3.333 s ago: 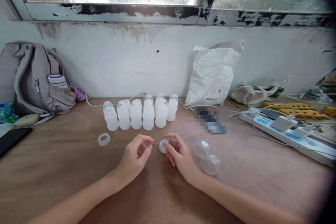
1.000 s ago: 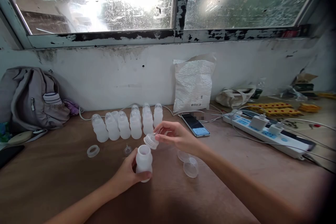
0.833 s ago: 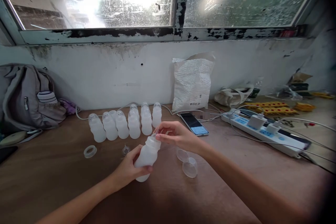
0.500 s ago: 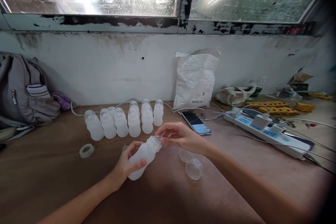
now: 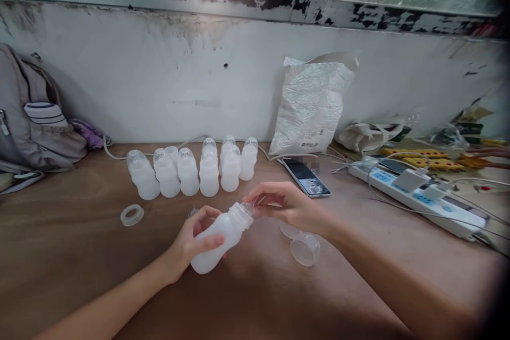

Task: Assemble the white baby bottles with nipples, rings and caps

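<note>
My left hand (image 5: 198, 240) is wrapped round the body of a frosted white baby bottle (image 5: 223, 236), tilted with its neck up to the right. At the bottle's mouth, my right hand (image 5: 281, 203) pinches a clear nipple (image 5: 249, 205) between thumb and fingers. The nipple touches the neck; whether it sits inside the rim I cannot tell. A white screw ring (image 5: 132, 215) lies on the table to the left. Two clear, dome-like caps (image 5: 305, 249) rest below my right hand. Something small and clear (image 5: 193, 212) is partly hidden behind my left hand.
Several capped bottles (image 5: 188, 172) stand in a group near the wall. A phone (image 5: 306, 176), a silver padded bag (image 5: 311, 106) and a power strip (image 5: 422, 196) with cables lie to the right. A backpack (image 5: 30, 117) stands at left. Another person's hand (image 5: 488, 156) shows at far right.
The camera view has tilted down and shifted left. Both hands keep their hold; the nipple remains at the bottle's mouth. Another person's hand has come into view at far right.
</note>
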`<state>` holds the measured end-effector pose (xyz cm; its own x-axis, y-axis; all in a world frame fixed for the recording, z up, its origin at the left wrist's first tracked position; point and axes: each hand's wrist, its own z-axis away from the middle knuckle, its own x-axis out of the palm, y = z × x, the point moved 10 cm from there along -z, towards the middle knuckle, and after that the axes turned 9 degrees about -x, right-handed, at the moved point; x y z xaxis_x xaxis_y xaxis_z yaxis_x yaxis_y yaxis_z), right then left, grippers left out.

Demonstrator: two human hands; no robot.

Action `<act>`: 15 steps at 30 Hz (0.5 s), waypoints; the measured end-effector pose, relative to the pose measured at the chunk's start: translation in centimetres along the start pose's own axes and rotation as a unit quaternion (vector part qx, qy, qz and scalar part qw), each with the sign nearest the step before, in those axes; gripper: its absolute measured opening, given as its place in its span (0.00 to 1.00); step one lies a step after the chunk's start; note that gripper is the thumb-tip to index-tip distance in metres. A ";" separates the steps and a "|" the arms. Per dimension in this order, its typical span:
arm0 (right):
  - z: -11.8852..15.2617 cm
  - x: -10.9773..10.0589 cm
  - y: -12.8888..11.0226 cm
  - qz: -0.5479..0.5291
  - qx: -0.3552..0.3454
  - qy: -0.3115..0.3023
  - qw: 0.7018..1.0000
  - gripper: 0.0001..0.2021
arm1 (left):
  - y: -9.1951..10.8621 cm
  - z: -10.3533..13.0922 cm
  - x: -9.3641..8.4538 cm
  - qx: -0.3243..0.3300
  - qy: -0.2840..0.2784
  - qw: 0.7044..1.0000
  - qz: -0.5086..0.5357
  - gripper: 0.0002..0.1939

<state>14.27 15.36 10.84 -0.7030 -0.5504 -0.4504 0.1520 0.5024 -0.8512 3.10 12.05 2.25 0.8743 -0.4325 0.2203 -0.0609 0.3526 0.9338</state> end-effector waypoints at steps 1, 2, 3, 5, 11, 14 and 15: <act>0.0 0.0 0.0 0.013 0.002 -0.001 1.000 0.09 | 0.0 0.0 0.0 0.001 0.003 1.000 -0.001 0.21; 0.0 0.1 0.1 0.030 0.005 -0.002 1.000 0.10 | 0.0 0.0 0.0 0.003 0.004 1.000 -0.002 0.21; 0.0 0.1 0.2 0.052 0.008 -0.002 0.999 0.10 | 0.0 -0.1 0.0 0.005 0.003 1.000 -0.005 0.21; 0.0 0.0 0.4 0.101 0.017 0.001 0.995 0.14 | 0.0 -0.1 0.2 0.004 -0.003 1.000 -0.009 0.22; 0.3 0.1 -0.2 0.168 0.021 -0.050 0.984 0.12 | -0.3 -0.2 0.1 -0.001 0.009 1.000 -0.006 0.22; 0.6 0.4 -0.5 0.158 0.018 -0.100 0.982 0.09 | -0.5 -0.3 0.3 -0.008 -0.002 1.000 -0.013 0.21; 0.7 0.4 -0.5 0.161 0.014 -0.105 0.981 0.07 | -0.5 -0.3 0.4 -0.008 -0.004 1.000 -0.016 0.21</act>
<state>14.36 14.43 10.89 -0.4568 -0.4930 -0.7405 0.3642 0.6558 -0.6613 3.63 11.92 1.75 0.8716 -0.4508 0.1925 -0.0245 0.3521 0.9356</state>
